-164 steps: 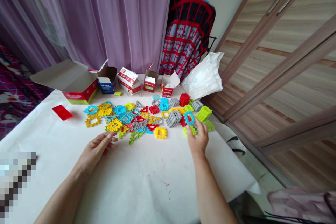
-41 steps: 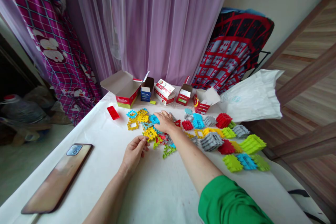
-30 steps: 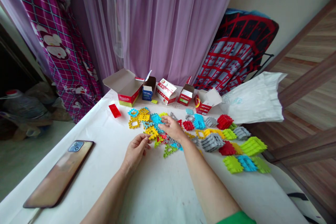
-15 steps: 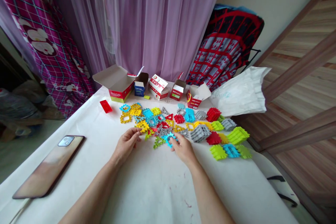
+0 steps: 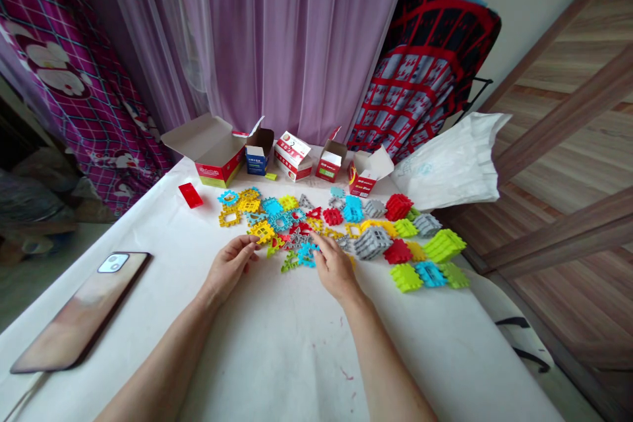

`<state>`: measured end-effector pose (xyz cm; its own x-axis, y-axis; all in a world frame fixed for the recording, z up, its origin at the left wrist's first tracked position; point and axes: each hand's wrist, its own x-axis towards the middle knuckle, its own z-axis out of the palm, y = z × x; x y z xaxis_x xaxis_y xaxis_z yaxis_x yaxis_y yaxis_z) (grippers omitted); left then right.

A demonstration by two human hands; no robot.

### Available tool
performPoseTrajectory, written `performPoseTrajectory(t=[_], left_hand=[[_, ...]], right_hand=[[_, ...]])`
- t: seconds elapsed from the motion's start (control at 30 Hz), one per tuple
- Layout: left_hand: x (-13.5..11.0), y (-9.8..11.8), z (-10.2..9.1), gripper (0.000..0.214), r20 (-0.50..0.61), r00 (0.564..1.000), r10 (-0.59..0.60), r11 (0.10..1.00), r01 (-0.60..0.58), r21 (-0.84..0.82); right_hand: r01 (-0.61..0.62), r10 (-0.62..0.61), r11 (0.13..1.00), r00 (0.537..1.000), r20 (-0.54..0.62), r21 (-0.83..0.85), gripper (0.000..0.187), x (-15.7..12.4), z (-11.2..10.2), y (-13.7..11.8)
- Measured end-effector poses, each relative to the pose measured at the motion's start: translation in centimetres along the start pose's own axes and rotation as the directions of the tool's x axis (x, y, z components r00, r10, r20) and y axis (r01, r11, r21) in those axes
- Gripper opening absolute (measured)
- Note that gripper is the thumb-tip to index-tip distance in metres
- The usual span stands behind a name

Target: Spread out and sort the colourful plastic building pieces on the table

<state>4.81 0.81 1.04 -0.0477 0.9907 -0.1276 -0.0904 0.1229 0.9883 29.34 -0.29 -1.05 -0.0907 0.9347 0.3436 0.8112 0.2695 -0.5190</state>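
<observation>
My left hand pinches the near edge of a yellow toothed building piece with window-like holes, between thumb and forefinger. My right hand reaches over the pile with its fingers stretched out, the tips close to grey and red pieces. A blue toothed building piece lies beside its thumb. Left of that is a green triangular piece. Loose yellow, blue, red and grey pieces overlap in a heap beyond both hands. My right hand hides a part of the heap.
Right of the heap stand stacks of square pieces, among them a grey stack and a green stack. Several open boxes line the back, including a blue box. A red tray and a phone lie on the left; a white bag is back right.
My right hand has let go of the blue piece, which now lies on the heap, and its fingers have stretched forward. My left hand keeps its pinch. The whole view has shifted slightly.
</observation>
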Motion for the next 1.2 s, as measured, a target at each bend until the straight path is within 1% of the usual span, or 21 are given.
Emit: performPoseTrajectory(t=[0.07,0.13,0.2,0.27,0.33,0.47,0.53,0.63,0.77,0.87,0.93,1.0,1.07,1.13,1.2], left_hand=[[0.0,0.0,0.0,0.064,0.005,1.000,-0.005,1.000,0.005,-0.003],[0.0,0.1,0.0,0.064,0.009,1.000,-0.006,1.000,0.006,-0.011],[0.0,0.1,0.0,0.065,0.011,1.000,-0.010,1.000,0.010,-0.018],[0.0,0.1,0.0,0.065,0.012,1.000,-0.016,1.000,0.016,-0.016],[0.0,0.1,0.0,0.066,0.016,1.000,-0.018,1.000,0.018,-0.007],[0.1,0.1,-0.1,0.066,0.029,1.000,-0.010,1.000,0.009,0.007],[0.1,0.1,-0.1,0.064,0.035,0.999,-0.004,1.000,0.003,0.015],[0.2,0.0,-0.2,0.061,0.041,0.999,0.003,1.000,-0.004,0.031],[0.3,0.0,-0.1,0.063,0.037,0.999,-0.001,1.000,0.000,0.027],[0.3,0.0,0.0,0.064,0.036,0.999,-0.014,1.000,0.014,0.016],[0.3,0.0,0.1,0.065,0.033,0.999,-0.021,1.000,0.020,0.011],[0.2,0.1,0.0,0.065,0.030,0.999,-0.019,1.000,0.019,0.017],[0.2,0.1,0.0,0.065,0.030,0.999,-0.014,0.999,0.013,0.029],[0.2,0.1,0.0,0.064,0.027,1.000,-0.009,0.999,0.008,0.041],[0.2,0.1,0.0,0.064,0.024,1.000,-0.004,0.999,0.003,0.049]], right_hand=[[-0.002,0.000,0.998,0.999,-0.041,-0.061,0.046,-0.2,0.3,0.2],[0.022,-0.030,0.994,0.997,-0.075,-0.105,0.042,-0.7,0.3,0.5],[0.065,-0.079,0.989,0.992,-0.099,-0.134,0.037,-1.2,0.0,0.7],[0.084,-0.103,0.984,0.988,-0.116,-0.158,0.032,-1.6,-0.5,0.8],[0.077,-0.096,0.981,0.990,-0.098,-0.178,0.031,-1.8,-1.0,0.8],[0.074,-0.072,0.976,0.997,0.020,-0.205,0.045,-1.8,-1.3,0.6],[0.071,-0.062,0.976,0.997,0.048,-0.208,0.048,-1.8,-1.1,0.5],[0.048,-0.042,0.976,0.999,0.033,-0.213,0.047,-1.6,-0.7,0.4],[0.029,-0.030,0.976,1.000,0.000,-0.216,0.041,-1.5,-0.3,0.4],[0.020,-0.029,0.978,0.999,-0.042,-0.206,0.038,-1.5,-0.3,0.4],[0.025,-0.037,0.979,0.998,-0.053,-0.204,0.040,-1.6,-0.4,0.3],[0.045,-0.051,0.976,0.998,-0.022,-0.215,0.046,-1.6,-0.6,0.2],[0.061,-0.054,0.971,0.998,0.033,-0.230,0.050,-1.5,-0.7,0.1],[0.060,-0.045,0.970,0.996,0.072,-0.234,0.049,-1.4,-0.7,0.0],[0.053,-0.037,0.973,0.996,0.076,-0.226,0.045,-1.4,-0.6,0.1]])
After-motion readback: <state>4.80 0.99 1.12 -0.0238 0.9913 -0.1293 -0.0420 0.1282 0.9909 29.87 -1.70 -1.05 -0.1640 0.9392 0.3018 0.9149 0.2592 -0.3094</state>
